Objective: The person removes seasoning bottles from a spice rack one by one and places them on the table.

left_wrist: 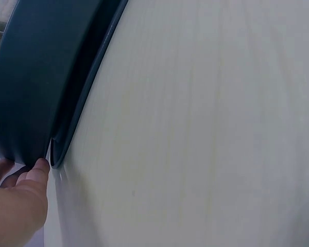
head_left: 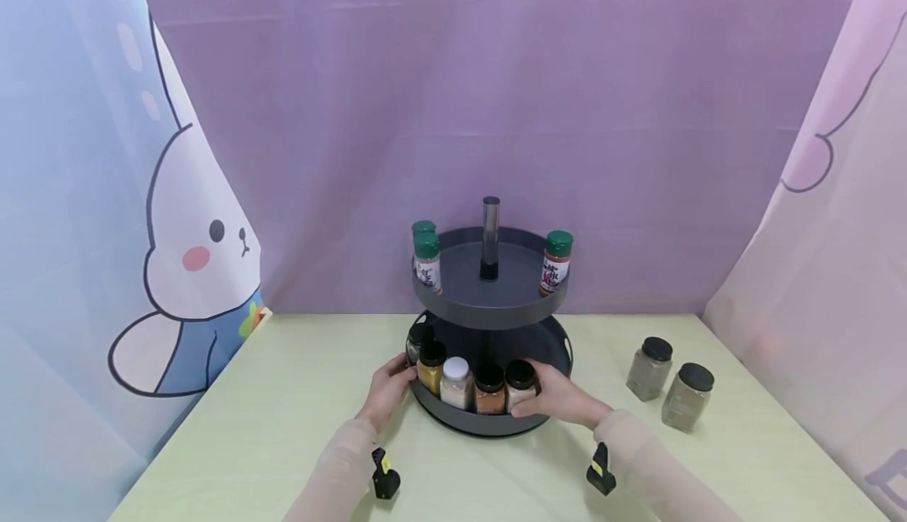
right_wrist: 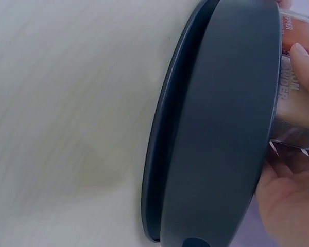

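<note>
A dark two-tier turntable rack (head_left: 490,316) stands on the table. My left hand (head_left: 388,390) grips the left rim of its lower tray, and the left wrist view shows the fingertips (left_wrist: 40,165) against the tray wall (left_wrist: 38,77). With my right hand (head_left: 558,396) I hold a black-capped spice jar of pale powder (head_left: 520,397) at the right end of a row on that tray. Left of it stand a reddish-brown jar (head_left: 489,397), a white-capped jar (head_left: 456,390), a yellow jar (head_left: 430,372) and another black-capped jar (head_left: 416,342).
On the upper tier, green-capped bottles (head_left: 427,264) stand at left and another bottle (head_left: 556,268) at right, around a central post (head_left: 490,235). Two black-capped jars (head_left: 648,372) (head_left: 686,402) stand on the table (head_left: 234,443) to the right. A purple curtain (head_left: 496,97) hangs behind.
</note>
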A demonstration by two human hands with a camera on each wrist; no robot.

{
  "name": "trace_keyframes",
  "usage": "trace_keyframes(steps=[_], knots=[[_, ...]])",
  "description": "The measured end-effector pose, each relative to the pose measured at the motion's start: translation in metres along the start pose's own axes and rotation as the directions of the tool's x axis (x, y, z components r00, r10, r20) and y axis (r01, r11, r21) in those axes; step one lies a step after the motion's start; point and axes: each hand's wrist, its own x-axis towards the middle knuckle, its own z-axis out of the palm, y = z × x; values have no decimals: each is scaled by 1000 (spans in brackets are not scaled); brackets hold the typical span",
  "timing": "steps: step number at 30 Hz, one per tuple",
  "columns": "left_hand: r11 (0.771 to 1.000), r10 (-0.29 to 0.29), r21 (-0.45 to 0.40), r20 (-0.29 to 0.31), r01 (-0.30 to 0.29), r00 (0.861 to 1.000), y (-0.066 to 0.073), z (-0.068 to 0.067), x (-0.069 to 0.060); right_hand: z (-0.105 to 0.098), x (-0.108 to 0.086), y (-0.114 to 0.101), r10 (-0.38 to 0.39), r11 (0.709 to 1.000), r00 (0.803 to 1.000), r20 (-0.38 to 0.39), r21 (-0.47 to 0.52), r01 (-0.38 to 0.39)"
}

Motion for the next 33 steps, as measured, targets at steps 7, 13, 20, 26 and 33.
trace_keyframes(steps=[7,13,20,26,33], knots=[[1000,5,-7,-4,-5,1000,0,-2,1,0,3,-1,-20,1000,1000,3,-14,20],[1000,5,1,-6,-5,1000,2,-2,-1,0,5,0,-29,999,1000,4,-34,29],[1000,12,2,0,-12,1000,4,-2,-2,-1,6,-1,-19,999,1000,-12,-45,19],[1000,20,2,-9,-20,1000,5,-3,1,-2,7,-3,-21,998,999,-26,-53,20],[1000,22,13,4,-22,1000,4,-2,2,-2,5,-3,-10,997,1000,-17,-76,9]])
